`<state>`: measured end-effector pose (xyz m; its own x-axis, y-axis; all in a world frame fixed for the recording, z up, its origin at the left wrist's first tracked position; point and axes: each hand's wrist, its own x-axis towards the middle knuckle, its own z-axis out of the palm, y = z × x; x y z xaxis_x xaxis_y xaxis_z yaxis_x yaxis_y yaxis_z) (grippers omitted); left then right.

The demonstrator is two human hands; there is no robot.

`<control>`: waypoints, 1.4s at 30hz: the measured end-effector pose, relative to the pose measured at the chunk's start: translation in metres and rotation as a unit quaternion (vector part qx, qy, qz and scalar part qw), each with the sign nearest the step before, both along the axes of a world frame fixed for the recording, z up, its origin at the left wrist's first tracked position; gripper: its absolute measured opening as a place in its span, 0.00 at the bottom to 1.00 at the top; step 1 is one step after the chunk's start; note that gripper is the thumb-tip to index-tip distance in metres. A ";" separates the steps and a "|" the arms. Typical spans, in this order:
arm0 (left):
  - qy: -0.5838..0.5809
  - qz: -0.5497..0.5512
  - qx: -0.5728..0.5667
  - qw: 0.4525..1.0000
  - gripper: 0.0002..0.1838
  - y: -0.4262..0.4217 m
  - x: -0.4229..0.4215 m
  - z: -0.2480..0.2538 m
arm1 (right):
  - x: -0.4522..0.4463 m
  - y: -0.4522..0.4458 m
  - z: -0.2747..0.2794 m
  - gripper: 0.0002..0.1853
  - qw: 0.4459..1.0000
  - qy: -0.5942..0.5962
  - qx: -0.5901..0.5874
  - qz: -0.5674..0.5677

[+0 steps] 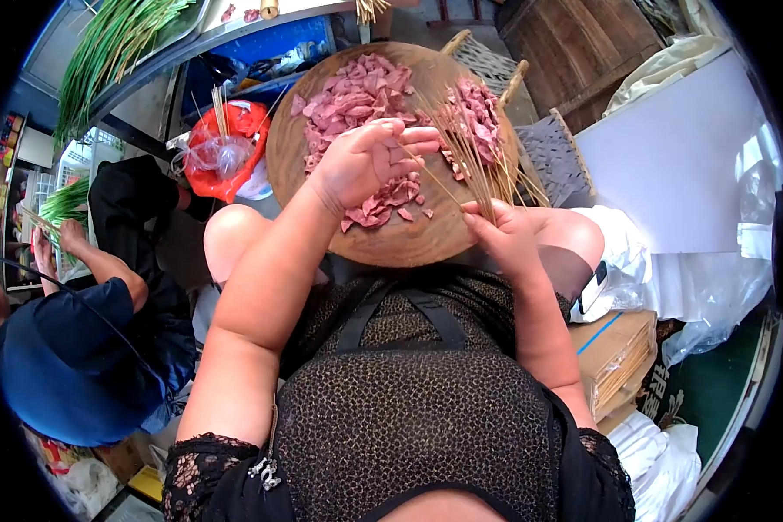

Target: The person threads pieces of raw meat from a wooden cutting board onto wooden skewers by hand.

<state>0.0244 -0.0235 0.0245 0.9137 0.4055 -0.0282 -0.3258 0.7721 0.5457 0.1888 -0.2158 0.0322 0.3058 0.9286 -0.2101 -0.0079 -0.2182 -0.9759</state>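
My right hand (505, 233) is closed round a fanned bundle of thin bamboo skewers (467, 161), their far ends over the round wooden board (391, 248). One skewer (437, 181) slants away from the bundle to my left hand (376, 161). That hand is palm up with fingers stretched out; whether it touches the skewer's tip I cannot tell. Beneath and beyond it spreads a pile of sliced raw meat (357, 91). A second heap of meat (477, 117) lies on the board's right side, with stick ends (531, 184) jutting out at its lower right.
A red plastic bag (226, 152) holding upright sticks stands left of the board. Long green stalks (117, 52) lie on the table at upper left. A co-worker in dark blue (78, 352) sits at left, hands on greens. A cardboard box (618, 361) is at my right.
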 end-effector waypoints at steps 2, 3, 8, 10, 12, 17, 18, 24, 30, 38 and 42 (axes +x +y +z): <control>-0.038 0.009 -0.049 0.998 0.11 -0.002 0.002 0.001 | -0.006 0.002 0.000 0.08 1.000 0.017 0.006 -0.007; -0.038 0.009 -0.049 0.998 0.11 -0.002 0.003 0.001 | -0.009 0.003 0.001 0.08 0.999 0.034 -0.003 -0.011; 0.008 -0.011 -0.004 1.000 0.11 -0.009 0.005 -0.002 | -0.015 0.013 0.004 0.09 0.997 0.072 -0.040 0.000; 0.071 -0.021 0.023 0.997 0.13 -0.020 0.007 -0.002 | -0.018 0.024 -0.011 0.09 0.996 0.088 0.007 -0.006; 0.113 -0.072 0.078 0.988 0.18 -0.025 0.008 0.001 | -0.026 0.035 -0.021 0.08 0.986 0.134 0.084 -0.043; 0.332 0.140 0.418 0.834 0.18 0.028 -0.011 -0.017 | -0.011 0.028 -0.005 0.10 0.982 0.171 0.033 -0.080; 0.374 0.163 0.481 0.776 0.15 0.032 -0.015 -0.013 | -0.008 0.027 -0.007 0.10 0.981 0.176 0.033 -0.080; 0.444 0.078 0.696 0.559 0.12 -0.002 -0.017 -0.012 | -0.007 0.017 -0.020 0.09 0.983 0.167 0.007 -0.081; 0.468 0.006 0.770 0.434 0.10 -0.012 -0.010 -0.037 | -0.012 0.014 -0.015 0.10 0.978 0.189 0.000 -0.085; 0.355 0.106 0.229 0.900 0.12 0.020 -0.026 -0.014 | -0.018 0.008 -0.015 0.10 0.980 0.190 -0.019 -0.051; 0.191 0.131 0.081 0.970 0.14 0.020 -0.022 -0.015 | -0.026 0.009 -0.018 0.10 0.984 0.167 -0.053 -0.012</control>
<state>0.0023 -0.0031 0.0093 0.7145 0.6493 -0.2605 -0.2495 0.5844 0.7721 0.1630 -0.2072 0.0137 0.2254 0.8891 -0.3982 -0.3306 -0.3147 -0.8898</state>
